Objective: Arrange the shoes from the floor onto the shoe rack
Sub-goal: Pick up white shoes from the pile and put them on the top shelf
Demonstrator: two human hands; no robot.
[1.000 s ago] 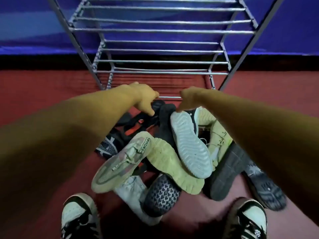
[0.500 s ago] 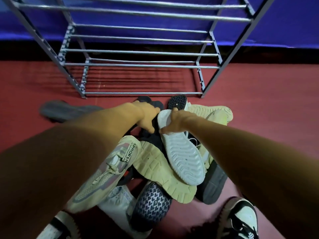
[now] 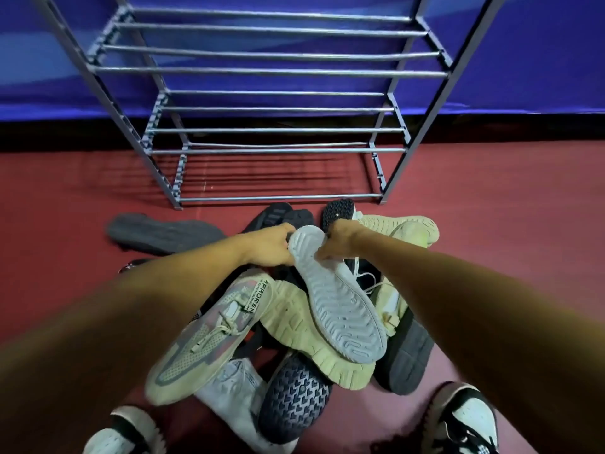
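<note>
1. The person's black-and-white sneakers point(image 3: 465, 421) stand nearest on the red floor point(image 3: 507, 224).
2. Just beyond them lies the pile of shoes point(image 3: 294, 326), with a white-soled shoe point(image 3: 340, 306) sole-up on top.
3. The right hand point(image 3: 337, 240) pinches that shoe's far end. The left hand point(image 3: 271, 245) curls against the opposite edge, but I cannot tell what it grips.
4. The shoe rack point(image 3: 278, 199) stands just behind the pile.

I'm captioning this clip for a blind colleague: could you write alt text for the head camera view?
The right hand grips the far end of a white-soled sneaker lying sole-up on a pile of shoes on the red floor, the left hand curled against its other edge. A metal shoe rack stands just beyond.
</note>
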